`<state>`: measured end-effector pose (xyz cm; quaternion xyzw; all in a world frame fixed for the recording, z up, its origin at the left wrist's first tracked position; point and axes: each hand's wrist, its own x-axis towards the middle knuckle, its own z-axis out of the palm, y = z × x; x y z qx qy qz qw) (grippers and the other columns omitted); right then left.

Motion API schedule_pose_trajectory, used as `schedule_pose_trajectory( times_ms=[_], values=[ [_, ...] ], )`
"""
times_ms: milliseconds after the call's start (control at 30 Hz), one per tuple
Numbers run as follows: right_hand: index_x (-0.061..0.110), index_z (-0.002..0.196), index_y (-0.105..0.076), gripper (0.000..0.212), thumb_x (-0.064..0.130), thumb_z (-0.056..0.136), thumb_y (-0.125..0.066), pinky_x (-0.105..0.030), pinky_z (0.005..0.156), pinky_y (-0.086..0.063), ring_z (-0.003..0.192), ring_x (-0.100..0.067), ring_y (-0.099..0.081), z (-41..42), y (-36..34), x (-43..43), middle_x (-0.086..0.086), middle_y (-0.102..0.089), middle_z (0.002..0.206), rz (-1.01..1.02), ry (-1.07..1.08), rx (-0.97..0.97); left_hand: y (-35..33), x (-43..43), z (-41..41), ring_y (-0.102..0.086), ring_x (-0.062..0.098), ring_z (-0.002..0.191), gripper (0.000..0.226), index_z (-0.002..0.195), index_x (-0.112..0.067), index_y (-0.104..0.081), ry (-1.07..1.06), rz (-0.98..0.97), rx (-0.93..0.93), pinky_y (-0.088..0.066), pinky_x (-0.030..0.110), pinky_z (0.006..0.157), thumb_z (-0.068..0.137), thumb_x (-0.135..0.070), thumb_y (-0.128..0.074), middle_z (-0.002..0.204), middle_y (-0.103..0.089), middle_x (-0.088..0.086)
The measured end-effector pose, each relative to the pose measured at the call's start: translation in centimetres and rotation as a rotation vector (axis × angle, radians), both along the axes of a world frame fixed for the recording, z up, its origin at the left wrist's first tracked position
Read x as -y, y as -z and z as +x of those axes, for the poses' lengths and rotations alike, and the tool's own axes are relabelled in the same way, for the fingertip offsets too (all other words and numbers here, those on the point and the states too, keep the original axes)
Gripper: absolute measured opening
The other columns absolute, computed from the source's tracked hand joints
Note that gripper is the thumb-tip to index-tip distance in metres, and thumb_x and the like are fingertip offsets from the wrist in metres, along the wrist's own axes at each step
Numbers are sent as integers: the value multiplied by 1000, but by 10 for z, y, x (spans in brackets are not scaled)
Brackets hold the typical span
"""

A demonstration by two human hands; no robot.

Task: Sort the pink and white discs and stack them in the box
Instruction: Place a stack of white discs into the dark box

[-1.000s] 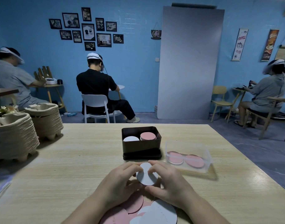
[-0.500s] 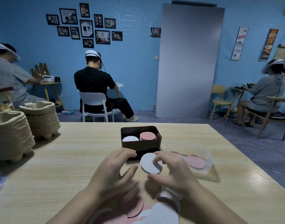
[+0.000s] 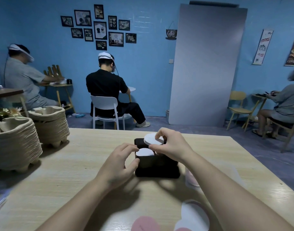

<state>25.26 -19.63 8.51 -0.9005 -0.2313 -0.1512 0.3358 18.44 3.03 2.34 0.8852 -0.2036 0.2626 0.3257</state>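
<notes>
At the left edge, two stacks of beige moulded-pulp trays (image 3: 14, 142) stand on the pale wooden table (image 3: 68, 172). Near the middle, the left hand (image 3: 119, 162) grips the left corner of the dark brown rectangular box (image 3: 157, 165), with its fingers curled at the rim and its thumb against the near wall. A flat white round disc (image 3: 145, 152) lies inside the box on the left side.

Just above it, a second white round disc (image 3: 153, 139) hangs tilted over the box, pinched at its edge between the thumb and fingers of the right hand (image 3: 173, 147).

On the blue wall above, a small black hanging sign (image 3: 171, 33) reads "Coffee". Right of the box is a blurred clear plastic tub (image 3: 191, 179) with something pink in it.

At the bottom edge lie a loose pink disc (image 3: 144, 224) and a loose white disc (image 3: 193, 215). In the upper right, a white banner (image 3: 263, 47) reads "COFFEE" in red, and a brown poster (image 3: 293, 50) also says "COFFEE".
</notes>
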Motion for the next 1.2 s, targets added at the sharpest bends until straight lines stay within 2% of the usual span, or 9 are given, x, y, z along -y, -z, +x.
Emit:
schedule_pose_trajectory(
  times_ms=[133, 267, 433, 533, 667, 800, 933, 1067, 1200],
  values=[
    [32, 83, -58, 34, 52, 65, -78, -27, 61, -41, 75, -6, -54, 19, 7, -14, 15, -59, 79, -72, -32, -67, 1, -6, 3, -54, 3, 122, 26, 114, -28, -65, 34, 0, -32, -45, 31, 102, 90, -35, -60, 122, -59, -21],
    [33, 82, -58, 41, 63, 58, -73, -25, 64, -40, 79, -7, -53, 27, 13, -22, 15, -57, 82, -140, -92, -77, 2, -9, 3, -55, 1, 122, 26, 115, -25, -66, 70, -17, -29, -45, 26, 103, 90, -26, -65, 124, -60, -19],
    [29, 89, -61, 36, 54, 70, -80, -22, 64, -37, 86, -6, -52, 28, 13, -27, 13, -60, 91, -208, -106, -50, 6, -10, 3, -55, 4, 123, 29, 117, -24, -66, 95, -41, -7, -44, 28, 105, 89, -18, -67, 125, -60, -16],
    [31, 89, -61, 40, 58, 68, -82, -24, 70, -42, 92, -7, -55, 32, 17, -27, 12, -62, 96, -215, -83, -97, 7, -8, 3, -55, 6, 124, 30, 118, -24, -66, 100, -54, -1, -45, 31, 105, 88, -20, -66, 126, -60, -15],
    [31, 93, -63, 45, 60, 65, -83, -19, 68, -41, 87, 2, -54, 31, 17, -27, 15, -63, 96, -208, -94, -119, 7, -8, 2, -53, 6, 127, 31, 119, -25, -65, 91, -51, -31, -44, 32, 106, 88, -27, -62, 128, -59, -16],
    [31, 95, -64, 41, 55, 67, -83, -17, 68, -40, 85, 0, -55, 28, 18, -26, 17, -61, 91, -171, -85, -89, 3, -10, -2, -49, 1, 130, 32, 121, -28, -64, 85, -20, -67, -40, 26, 109, 90, -30, -63, 133, -57, -19],
    [31, 87, -62, 24, 44, 76, -79, -26, 71, -47, 82, -6, -57, 19, 16, -21, 15, -62, 84, -72, -86, 25, -2, -13, -9, -46, -4, 131, 34, 125, -30, -62, 66, -1, -77, -38, 21, 109, 92, -31, -62, 136, -54, -23],
    [26, 82, -64, 10, 29, 83, -73, -35, 74, -54, 80, -11, -62, -9, 11, -8, 11, -67, 80, 83, -101, 110, -8, -11, -25, -54, -1, 120, 26, 118, -29, -64, 36, -10, -25, -43, 18, 97, 92, -29, -61, 123, -60, -22],
    [23, 81, -68, 7, 19, 86, -72, -34, 75, -56, 80, -10, -66, -51, 21, 15, 10, -70, 82, 168, -137, 88, -10, -2, -47, -59, 1, 106, 24, 113, -26, -66, 9, -5, -21, -44, 16, 87, 91, -34, -58, 110, -65, -18]
  ],
)
